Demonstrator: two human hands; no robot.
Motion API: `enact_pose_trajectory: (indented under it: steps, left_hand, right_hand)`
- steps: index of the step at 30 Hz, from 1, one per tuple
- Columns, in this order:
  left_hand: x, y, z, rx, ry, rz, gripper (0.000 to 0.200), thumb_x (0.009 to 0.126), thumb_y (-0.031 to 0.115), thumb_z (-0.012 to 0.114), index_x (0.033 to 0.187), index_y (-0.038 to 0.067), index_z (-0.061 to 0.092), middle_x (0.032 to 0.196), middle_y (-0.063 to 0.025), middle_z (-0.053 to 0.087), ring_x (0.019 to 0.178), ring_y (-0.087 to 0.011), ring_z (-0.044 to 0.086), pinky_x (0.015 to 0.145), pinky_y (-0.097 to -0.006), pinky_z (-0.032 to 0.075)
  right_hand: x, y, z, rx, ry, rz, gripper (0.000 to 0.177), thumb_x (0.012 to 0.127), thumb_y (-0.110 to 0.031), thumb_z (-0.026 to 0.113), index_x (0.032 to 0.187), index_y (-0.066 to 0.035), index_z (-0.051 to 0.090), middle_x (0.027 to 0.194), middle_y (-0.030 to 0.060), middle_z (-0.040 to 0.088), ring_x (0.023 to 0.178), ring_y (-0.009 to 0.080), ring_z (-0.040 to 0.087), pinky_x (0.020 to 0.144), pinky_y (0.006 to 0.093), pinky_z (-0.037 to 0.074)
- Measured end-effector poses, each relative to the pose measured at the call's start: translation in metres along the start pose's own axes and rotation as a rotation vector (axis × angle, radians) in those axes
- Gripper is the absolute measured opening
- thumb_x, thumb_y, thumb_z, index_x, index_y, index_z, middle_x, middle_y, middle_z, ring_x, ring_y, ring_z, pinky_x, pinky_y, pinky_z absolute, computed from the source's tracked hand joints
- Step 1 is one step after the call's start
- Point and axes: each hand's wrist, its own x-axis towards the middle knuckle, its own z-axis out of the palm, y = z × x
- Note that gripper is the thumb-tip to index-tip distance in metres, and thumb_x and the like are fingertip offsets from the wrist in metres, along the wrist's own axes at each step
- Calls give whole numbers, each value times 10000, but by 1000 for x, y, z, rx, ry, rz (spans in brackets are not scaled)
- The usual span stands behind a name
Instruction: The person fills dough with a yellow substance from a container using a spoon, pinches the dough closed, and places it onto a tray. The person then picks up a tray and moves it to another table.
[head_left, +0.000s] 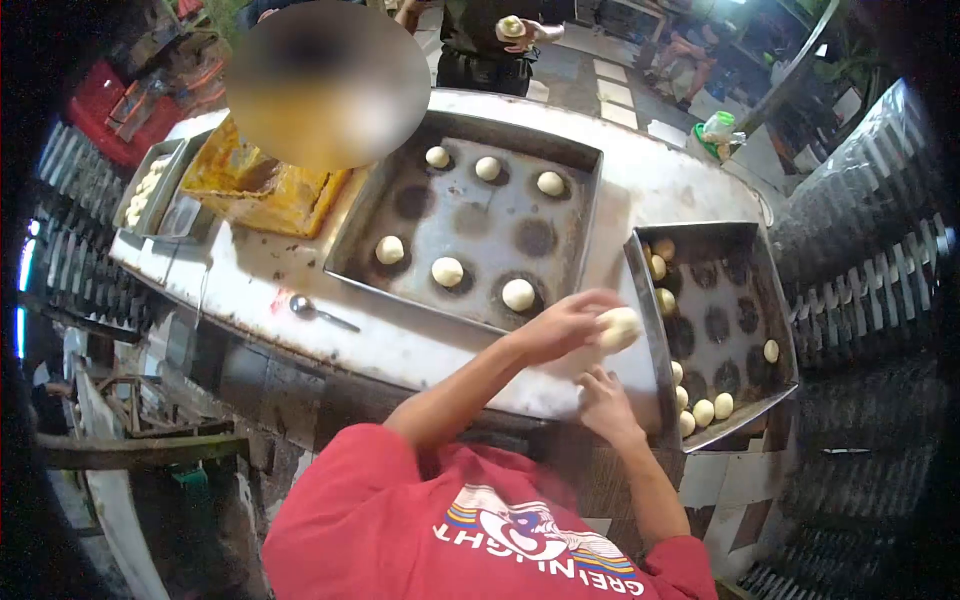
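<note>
My left hand (572,325) is wrapped against a pale round dough ball (619,330), slightly blurred, held over the gap between two metal trays. Just below it is my right hand (606,402), its fingers curled in; whether anything lies inside them is hidden. Left of my hands, the large square tray (460,305) carries several spaced dough balls (518,294) on its dark-spotted base. On the right, the narrower deep tray (650,330) has more dough balls (704,412) along its left side and near corner, plus one by its right wall.
A spoon (322,313) lies on the white tabletop (430,350). Farther left stand a yellow-stained container (265,195) and a small tray of dough pieces (150,195). Across the table a person's hand (517,38) holds dough; another person is beside them. Slatted walls flank the area.
</note>
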Motion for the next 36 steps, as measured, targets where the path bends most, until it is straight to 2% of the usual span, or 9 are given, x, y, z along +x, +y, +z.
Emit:
enact_pose_trajectory:
  steps: [4, 6, 14, 18, 22, 28, 30, 33, 36]
  left_hand:
    - [-119, 2, -78, -289, 125, -3, 445, 821, 91, 489, 1238, -43, 409, 1180, -142, 517, 1066, -204, 522, 912, -335, 421]
    - [-170, 13, -96, -371, 170, -73, 465, 837, 112, 510, 1245, -75, 387, 1208, -142, 506, 1077, -228, 517, 928, -346, 409]
    - [-246, 24, -124, -52, 338, -55, 481, 780, 93, 653, 1212, 3, 461, 1121, -103, 566, 1033, -174, 539, 899, -308, 430]
    - [-253, 33, -124, 35, 337, 19, 438, 810, 57, 608, 1216, -10, 455, 1096, -103, 575, 995, -175, 556, 847, -293, 456]
    - [-264, 37, -108, 124, 346, -18, 415, 831, 74, 588, 1217, -5, 459, 1071, -100, 584, 986, -177, 563, 850, -294, 458]
    - [-272, 4, -97, 272, 220, -152, 349, 844, 110, 581, 1162, -16, 514, 1098, -88, 572, 998, -151, 547, 884, -286, 431]
    - [-274, -19, -92, 341, 400, 41, 285, 844, 138, 592, 1082, -18, 579, 1032, -51, 607, 962, -122, 537, 853, -257, 421]
    - [-287, -28, -76, 645, 552, 86, 182, 834, 98, 590, 968, -24, 591, 911, -60, 619, 835, -118, 568, 782, -265, 470]
    - [-316, -7, -66, 867, 115, -102, 212, 748, 121, 695, 884, -9, 597, 775, -12, 587, 757, -74, 526, 658, -254, 434]
  right_hand:
    - [30, -24, -45, 723, -289, 355, 368, 700, -90, 674, 1040, 15, 578, 916, 96, 625, 829, 156, 593, 708, 265, 487]
    - [62, -39, -52, 1038, -37, 278, 393, 717, -103, 664, 1081, 12, 571, 933, 93, 627, 832, 161, 601, 710, 269, 488]
    - [258, -52, -4, -212, 377, 77, 405, 751, -194, 602, 1108, -12, 543, 1155, 183, 512, 1029, 347, 501, 905, 410, 403]
    - [270, -50, 20, -366, 178, 226, 473, 759, -236, 609, 1164, -21, 499, 1273, 191, 422, 1160, 355, 404, 943, 425, 373]
    - [227, -67, 6, -221, 456, 172, 476, 772, -210, 639, 1173, -9, 481, 1328, 204, 380, 1213, 389, 358, 981, 430, 355]
    - [80, -160, 74, 1132, 718, 245, 160, 819, -84, 601, 918, 41, 599, 800, 113, 647, 666, 245, 628, 650, 357, 526]
    - [44, -185, 118, 1098, 688, 396, 319, 865, -231, 579, 1016, 50, 578, 1009, 163, 617, 922, 261, 607, 819, 373, 484]
    - [19, -223, 175, 1455, 571, 43, 648, 905, -498, 369, 1299, 16, 343, 1340, 191, 368, 1264, 296, 327, 1047, 424, 244]
    - [14, -250, 169, 1676, 258, 238, 659, 899, -474, 408, 1323, 17, 292, 1360, 196, 337, 1261, 303, 331, 1048, 398, 251]
